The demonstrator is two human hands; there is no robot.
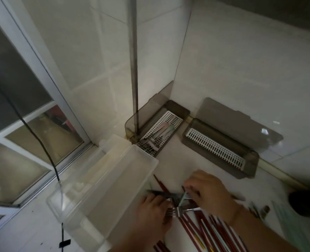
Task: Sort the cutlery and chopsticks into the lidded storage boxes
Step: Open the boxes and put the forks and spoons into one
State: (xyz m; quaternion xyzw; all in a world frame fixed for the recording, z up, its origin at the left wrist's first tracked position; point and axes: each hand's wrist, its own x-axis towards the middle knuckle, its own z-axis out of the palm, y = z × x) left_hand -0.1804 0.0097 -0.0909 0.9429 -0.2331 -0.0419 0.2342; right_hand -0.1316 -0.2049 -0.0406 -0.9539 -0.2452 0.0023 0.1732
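Head view, looking down at a white counter in a tiled corner. Furthest left of the fingers, a clear plastic storage box (103,182) is being left open, its lid folded back toward the window; nothing can be made out inside it.

Beyond the fingers, against the wall, a smoky grey box (161,128) is standing open with its lid leaning upright. Some metal cutlery (157,137) is already lying on its white slotted tray, so this part of the sorting is judged to be under way. To the right of it, a second grey box (221,151) is also being kept open, and its slotted tray is showing bare.

Close to the camera, the left hand (152,215) is being pressed down flat, fingers spread over the handles of a small cluster of forks (176,211). Whether anything is actually being gripped cannot be told. Just right of it, the right hand (208,193) is being curled over the same cluster, fingertips pinched together around what seems to be a thin pale utensil (183,198); blur is hiding the exact hold.

Beneath and to the right of both hands, a loose heap of dark red chopsticks (201,231) is lying on the counter, mixed with a few pale ones. Most of the task is judged to be remaining: the heap is unsorted and no lid is being closed yet.
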